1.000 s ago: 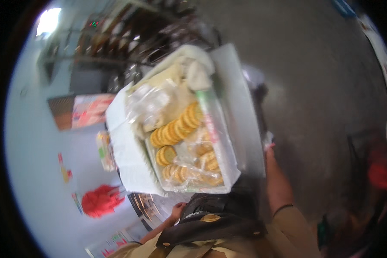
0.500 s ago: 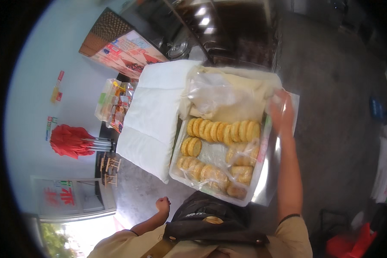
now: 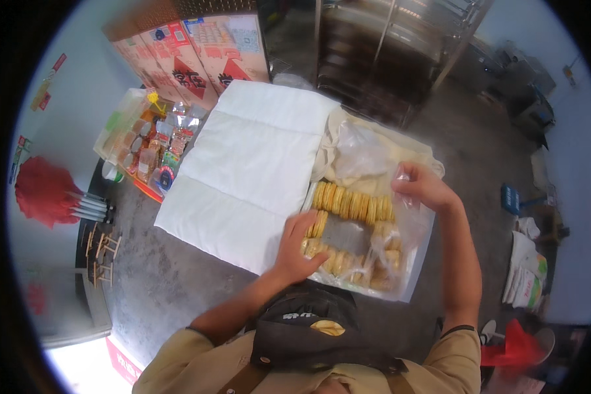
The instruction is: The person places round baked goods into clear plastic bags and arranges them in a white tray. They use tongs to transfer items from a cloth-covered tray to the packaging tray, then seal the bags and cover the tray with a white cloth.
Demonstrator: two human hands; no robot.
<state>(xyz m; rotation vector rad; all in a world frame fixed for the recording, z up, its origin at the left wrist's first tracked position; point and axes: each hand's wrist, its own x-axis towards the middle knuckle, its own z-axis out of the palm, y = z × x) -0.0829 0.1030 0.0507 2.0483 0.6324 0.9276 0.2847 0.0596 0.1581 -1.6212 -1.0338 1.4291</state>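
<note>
The right grip (image 3: 427, 188) is closed in a pinch, thumb against fingers, on a thin, clear, crinkled plastic bag (image 3: 410, 220). The bag hangs just below that pinch, over the right part of a shallow white-walled box (image 3: 343, 234). The left grip (image 3: 297, 253) is unclenched, fingers and thumb spread apart; whether its fingertips touch anything is unclear.

To handle the bag well, it would help to keep the pinch light and near the film's edge, lifting rather than dragging, so that the row of round golden pastries (image 3: 354, 203) just left of the right grip is not knocked askew. The left grip could steady the box's near-left corner, pressing on no pastry.

The right forearm rises almost straight, its wrist bent inward so that the fingers point left across the box. The left forearm slants up from the lower left, its hand palm-down at the box's near-left corner. Just beyond the left grip's outer side lies a white quilted cloth (image 3: 249, 157); above the right grip is a bunched cream cloth (image 3: 407, 146).
</note>
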